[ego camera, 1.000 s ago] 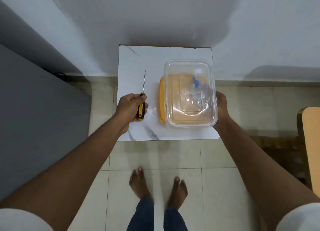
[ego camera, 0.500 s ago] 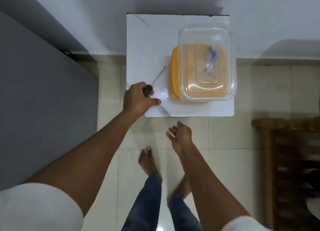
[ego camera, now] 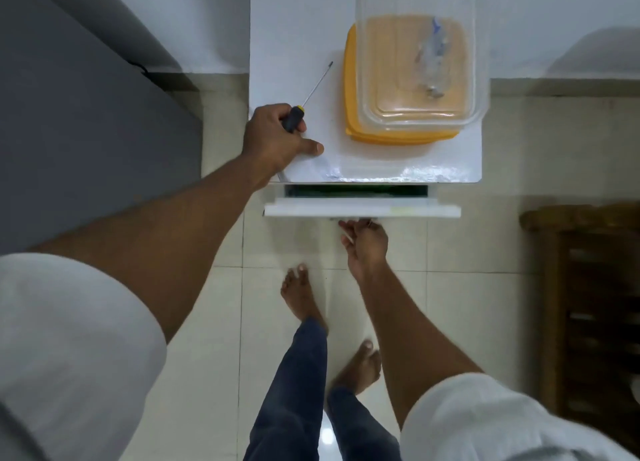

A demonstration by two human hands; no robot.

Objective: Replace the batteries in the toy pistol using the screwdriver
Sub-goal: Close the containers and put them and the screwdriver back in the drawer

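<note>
The toy (ego camera: 431, 64) blurs inside the clear box (ego camera: 420, 58) on the table (ego camera: 294, 27), well right of the left hand (ego camera: 277, 138) gripping the screwdriver (ego camera: 301, 105). The right hand (ego camera: 365, 242) curls at the drawer (ego camera: 362, 211), its hold hidden.

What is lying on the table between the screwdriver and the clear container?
Nothing: the head view shows only bare white tabletop between the screwdriver and the clear container on its orange lid.

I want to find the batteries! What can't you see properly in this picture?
- Drawer, head view: barely open, the tabletop hides its contents.
- Toy in the clear container: blurred through plastic.
- Right hand: fingertips tucked under the drawer front.
- Container's far end: cut off by the top edge.
</note>
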